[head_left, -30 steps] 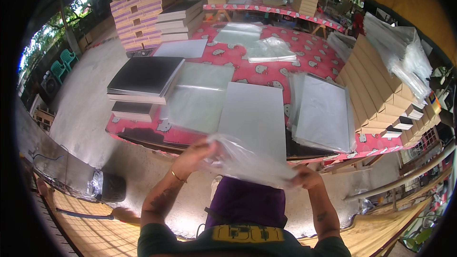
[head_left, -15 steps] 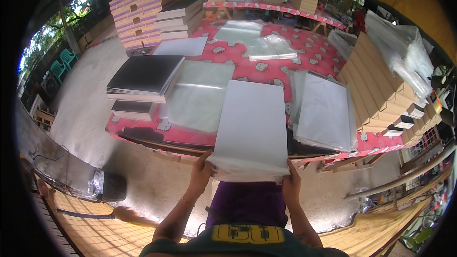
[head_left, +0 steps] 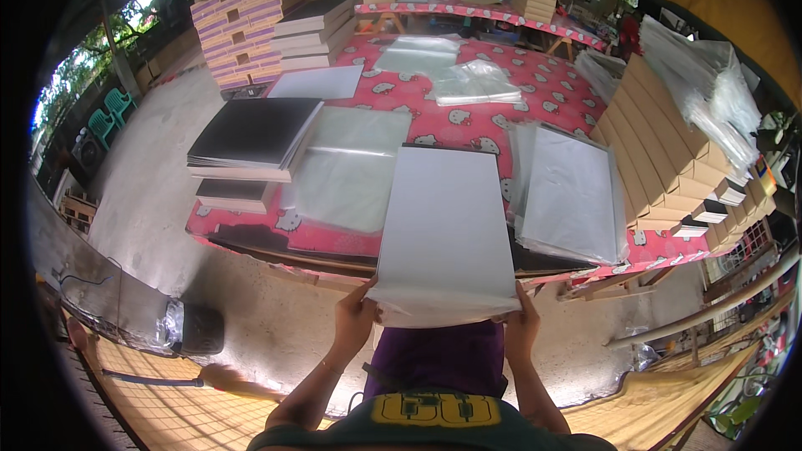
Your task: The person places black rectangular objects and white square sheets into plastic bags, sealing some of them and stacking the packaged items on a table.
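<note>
A white sheet (head_left: pixel 444 221) lies over the table's near edge, with a dark strip along its far end. Its near end sits in a crinkled clear plastic sleeve (head_left: pixel 443 311). My left hand (head_left: pixel 356 315) pinches the sleeve's left corner, while my right hand (head_left: pixel 523 323) grips the right corner. Left of the sheet is a pile of flat clear plastic sleeves (head_left: pixel 351 179). To its right lie several white sheets in clear sleeves (head_left: pixel 572 196), stacked a little unevenly. The fingers under the sleeve are partly hidden.
Black-covered stacks of sheets (head_left: pixel 251 129) stand at the table's left edge, with brown and purple cartons (head_left: pixel 238 29) behind. Leaning brown cartons (head_left: pixel 656 142) and bundled plastic (head_left: pixel 706 83) crowd the right side. A pink patterned cloth (head_left: pixel 543 108) covers the table. A broom (head_left: pixel 234 380) lies at lower left.
Both hands have come slightly nearer to me, drawing the sleeve and sheet along. The sheet's far end has turned a little, and a dark strip shows there now.
</note>
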